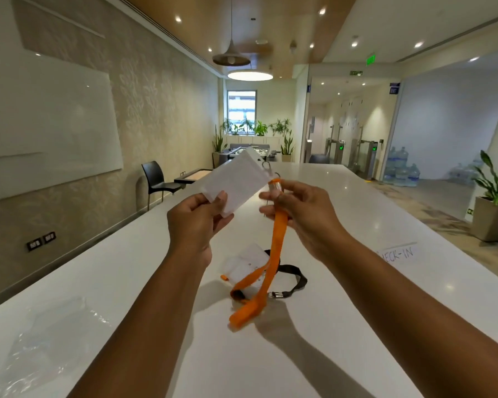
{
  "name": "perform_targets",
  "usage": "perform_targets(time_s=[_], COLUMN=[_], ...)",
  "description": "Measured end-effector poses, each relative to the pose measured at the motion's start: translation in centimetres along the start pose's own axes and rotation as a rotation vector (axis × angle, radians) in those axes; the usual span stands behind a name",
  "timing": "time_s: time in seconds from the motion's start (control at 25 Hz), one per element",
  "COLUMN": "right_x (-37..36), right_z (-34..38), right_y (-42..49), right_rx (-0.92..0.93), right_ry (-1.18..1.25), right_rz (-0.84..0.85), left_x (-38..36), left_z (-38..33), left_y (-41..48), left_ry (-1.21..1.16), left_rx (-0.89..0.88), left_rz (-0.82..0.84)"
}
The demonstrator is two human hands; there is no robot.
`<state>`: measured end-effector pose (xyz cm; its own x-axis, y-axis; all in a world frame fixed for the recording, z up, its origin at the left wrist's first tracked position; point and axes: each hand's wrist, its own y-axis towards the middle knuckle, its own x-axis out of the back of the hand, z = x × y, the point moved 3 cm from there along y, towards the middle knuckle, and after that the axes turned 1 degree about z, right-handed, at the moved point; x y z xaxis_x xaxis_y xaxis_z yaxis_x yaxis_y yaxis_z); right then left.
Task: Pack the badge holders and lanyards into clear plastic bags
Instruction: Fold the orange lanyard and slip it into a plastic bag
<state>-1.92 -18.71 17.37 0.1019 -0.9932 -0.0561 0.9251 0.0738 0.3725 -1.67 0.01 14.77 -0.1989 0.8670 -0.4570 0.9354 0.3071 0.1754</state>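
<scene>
The person is standing at the long white table, holding both hands up above its middle. The left hand is pinching the lower corner of a clear badge holder between thumb and fingers, tilting it up and away. The right hand is gripping the orange lanyard just under its end-piece, with thumb and curled fingers closed round the strap. The metal clip seems to be joining strap to holder, though it is too small to be sure. The rest of the strap is hanging down, and its loop is trailing onto the table top, over a second badge holder and a black lanyard lying there. The clear plastic bags are lying at the table's near left corner, well apart from the hands.

To do this step well, I'd say the person should be gathering the dangling strap into a few neat folds against the holder's flat face before reaching for a bag. They should also be lifting the loop clear of the black lanyard so it isn't dragging that along, and keeping the clip from snagging the thin plastic.
</scene>
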Motion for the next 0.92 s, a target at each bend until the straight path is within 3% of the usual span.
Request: perform_targets(time_s=[0.08,0.16,0.28,0.4,0.48,0.56,0.68,0.8,0.92], right_x=[-0.5,-1.6,-3.8,-4.0,-3.3,-1.9,1.0,2.3,1.6], right_z=[-0.1,0.4,2.2,6.1,8.9,10.9,11.8,10.0,5.2], right_y=[-2.2,-4.5,-7.0,-6.7,-5.7,-4.6,-3.4,-3.8,-6.5], right_rx=[0.008,0.065,0.117,0.104,0.078,0.031,0.092,0.141,0.050], right_ry=[-0.179,-0.534,-0.862,-0.796,-0.480,-0.222,-0.172,-0.517,-0.693], right_rz=[-0.031,0.035,0.136,0.075,0.102,0.065,-0.050,0.012,0.300], left_x=[0.3,0.7,0.8,-0.3,-1.0,-1.1,-1.0,-0.8,-0.4], left_z=[-0.5,-0.9,-1.6,-1.8,-2.1,-3.1,-4.5,-5.6,-6.7], left_y=[-0.5,-1.4,-3.3,-5.6,-7.0,-8.2,-9.4,-10.0,-10.1], left_ry=[0.032,0.124,0.468,0.744,0.832,0.816,0.564,0.357,0.236], left_rx=[-0.054,-0.137,-0.373,-0.533,-0.598,-0.622,-0.495,-0.366,-0.362], left_rz=[-0.102,-0.190,-0.221,0.017,0.143,0.193,0.391,0.355,0.188])
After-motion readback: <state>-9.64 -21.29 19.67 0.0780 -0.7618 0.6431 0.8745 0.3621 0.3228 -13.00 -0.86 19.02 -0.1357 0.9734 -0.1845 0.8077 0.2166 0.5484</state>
